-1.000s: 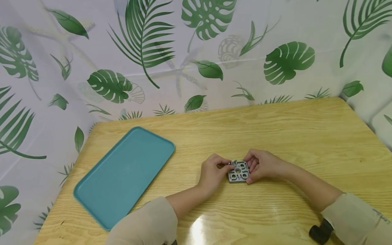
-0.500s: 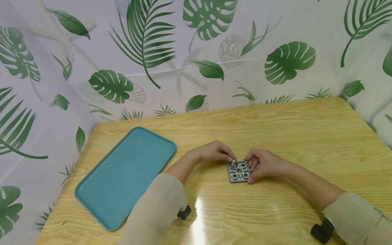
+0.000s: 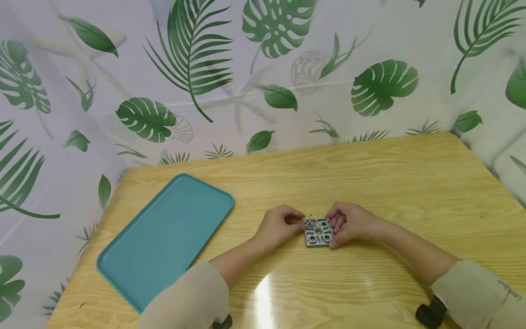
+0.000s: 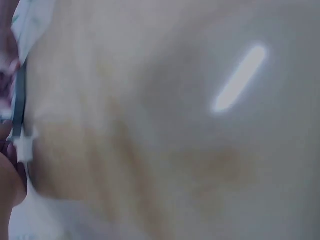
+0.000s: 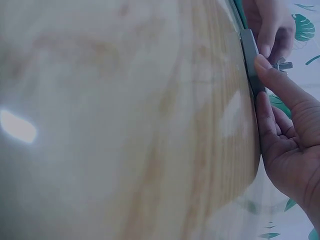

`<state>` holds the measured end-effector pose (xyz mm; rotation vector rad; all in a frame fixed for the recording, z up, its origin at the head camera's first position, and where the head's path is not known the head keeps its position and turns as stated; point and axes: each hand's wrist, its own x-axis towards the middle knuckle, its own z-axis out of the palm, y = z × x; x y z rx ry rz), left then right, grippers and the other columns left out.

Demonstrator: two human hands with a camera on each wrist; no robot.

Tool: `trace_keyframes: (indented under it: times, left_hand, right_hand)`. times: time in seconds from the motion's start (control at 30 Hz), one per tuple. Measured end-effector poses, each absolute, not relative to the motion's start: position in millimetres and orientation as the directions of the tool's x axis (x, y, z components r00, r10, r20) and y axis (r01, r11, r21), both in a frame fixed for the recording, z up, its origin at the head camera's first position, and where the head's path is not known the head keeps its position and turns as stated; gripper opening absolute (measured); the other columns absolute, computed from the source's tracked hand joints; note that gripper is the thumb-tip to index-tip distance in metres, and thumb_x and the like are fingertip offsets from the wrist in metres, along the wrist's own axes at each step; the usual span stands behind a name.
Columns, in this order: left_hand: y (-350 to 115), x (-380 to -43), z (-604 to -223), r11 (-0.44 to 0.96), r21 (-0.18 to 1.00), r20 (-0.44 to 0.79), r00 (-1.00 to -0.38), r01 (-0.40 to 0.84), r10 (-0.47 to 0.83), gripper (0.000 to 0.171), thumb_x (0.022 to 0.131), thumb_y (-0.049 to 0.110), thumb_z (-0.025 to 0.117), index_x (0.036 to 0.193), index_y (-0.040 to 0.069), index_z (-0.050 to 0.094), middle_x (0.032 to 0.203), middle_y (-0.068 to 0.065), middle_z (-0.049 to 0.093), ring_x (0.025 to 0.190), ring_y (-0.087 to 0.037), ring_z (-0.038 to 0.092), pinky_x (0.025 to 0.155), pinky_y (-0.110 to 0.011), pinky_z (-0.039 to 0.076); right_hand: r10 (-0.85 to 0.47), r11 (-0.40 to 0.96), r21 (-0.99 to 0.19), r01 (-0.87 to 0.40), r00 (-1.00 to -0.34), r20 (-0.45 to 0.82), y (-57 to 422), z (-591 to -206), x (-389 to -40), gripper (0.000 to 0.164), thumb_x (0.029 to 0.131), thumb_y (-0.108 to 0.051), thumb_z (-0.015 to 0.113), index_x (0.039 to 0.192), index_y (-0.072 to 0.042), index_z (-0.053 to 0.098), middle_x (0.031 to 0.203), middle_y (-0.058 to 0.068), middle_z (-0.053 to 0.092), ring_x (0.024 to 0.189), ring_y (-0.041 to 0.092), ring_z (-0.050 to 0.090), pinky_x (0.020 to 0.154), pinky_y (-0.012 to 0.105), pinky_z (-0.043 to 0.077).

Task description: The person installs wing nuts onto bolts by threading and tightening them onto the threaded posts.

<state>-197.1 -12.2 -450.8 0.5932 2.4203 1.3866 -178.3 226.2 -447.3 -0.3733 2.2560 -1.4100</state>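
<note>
A square grey metal plate (image 3: 318, 238) with several round holes and curved grooves lies near the middle of the table. At its far left corner stands a small silver metal fitting (image 3: 311, 222), whose end sticks out past the fingers in the right wrist view. My left hand (image 3: 278, 227) has thumb and index fingertips curled at this fitting, by the plate's left edge. From the other side my right hand (image 3: 352, 224) grips the plate, with its thumb (image 5: 277, 80) over the edge. The left wrist view catches only part of the plate (image 4: 20, 97) and hands.
A teal rectangular tray (image 3: 164, 246) lies on the left of the wooden table (image 3: 394, 178). Behind the table hangs a cloth (image 3: 230, 73) printed with green leaves. Black wrist devices (image 3: 431, 313) show below the beige sleeves.
Half a second ago my left hand reached over the fitting from behind with its wrist turned; now it has swung back to the plate's left side. My right hand has kept its grip.
</note>
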Motion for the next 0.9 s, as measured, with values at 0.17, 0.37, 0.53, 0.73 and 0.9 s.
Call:
trace_keyframes:
  times: [0.17, 0.37, 0.53, 0.73, 0.9]
  left_hand:
    - [-2.3, -163.1, -458.8, 0.358, 0.918, 0.068, -0.958, 0.169, 0.278, 0.025, 0.077, 0.017, 0.079, 0.099, 0.007, 0.071, 0.096, 0.0, 0.065, 0.085, -0.006, 0.057, 0.076, -0.019, 0.048]
    - [17.4, -149.0, -466.0, 0.195, 0.969, 0.125, -0.982, 0.152, 0.14, 0.019, 0.077, 0.013, 0.079, 0.093, 0.004, 0.072, 0.093, -0.001, 0.065, 0.083, -0.006, 0.061, 0.074, -0.019, 0.052]
    - [21.2, -149.5, -469.7, 0.204, 0.965, 0.149, -0.984, 0.166, 0.097, 0.015, 0.079, 0.015, 0.078, 0.089, 0.006, 0.071, 0.09, -0.001, 0.066, 0.081, -0.006, 0.061, 0.071, -0.019, 0.052]
    - [18.5, -150.5, -469.1, 0.219, 0.963, 0.148, -0.987, 0.16, 0.071, 0.026, 0.075, 0.014, 0.08, 0.096, 0.005, 0.068, 0.095, -0.001, 0.062, 0.083, -0.01, 0.062, 0.072, -0.018, 0.053]
    - [18.2, -152.5, -468.6, 0.222, 0.956, 0.172, -0.98, 0.191, 0.101, 0.026, 0.076, 0.013, 0.08, 0.099, 0.003, 0.071, 0.093, -0.003, 0.064, 0.084, -0.01, 0.062, 0.074, -0.018, 0.053]
  right_hand:
    - [-0.438, 0.45, -0.893, -0.008, -0.873, -0.213, 224.2, -448.1, -178.2, 0.062, 0.06, -0.006, 0.087, 0.106, 0.011, 0.05, 0.083, 0.01, 0.059, 0.075, 0.019, 0.058, 0.066, 0.023, 0.053]
    - [-0.441, 0.491, -0.87, -0.045, -0.874, -0.204, 227.1, -447.7, -179.8, 0.064, 0.062, -0.013, 0.088, 0.109, 0.009, 0.051, 0.085, 0.01, 0.06, 0.077, 0.019, 0.058, 0.067, 0.024, 0.053]
    - [-0.445, 0.466, -0.884, -0.029, -0.871, -0.206, 225.7, -451.9, -180.5, 0.064, 0.062, -0.011, 0.088, 0.11, 0.01, 0.05, 0.085, 0.011, 0.059, 0.078, 0.019, 0.058, 0.068, 0.024, 0.053]
    - [-0.437, 0.442, -0.897, 0.0, -0.873, -0.215, 223.1, -451.8, -178.0, 0.065, 0.062, -0.008, 0.087, 0.111, 0.011, 0.049, 0.086, 0.011, 0.058, 0.077, 0.019, 0.057, 0.067, 0.023, 0.053]
    - [-0.444, 0.445, -0.896, -0.006, -0.87, -0.214, 224.8, -451.7, -177.1, 0.064, 0.064, -0.009, 0.087, 0.111, 0.011, 0.049, 0.087, 0.012, 0.059, 0.077, 0.019, 0.057, 0.067, 0.023, 0.052]
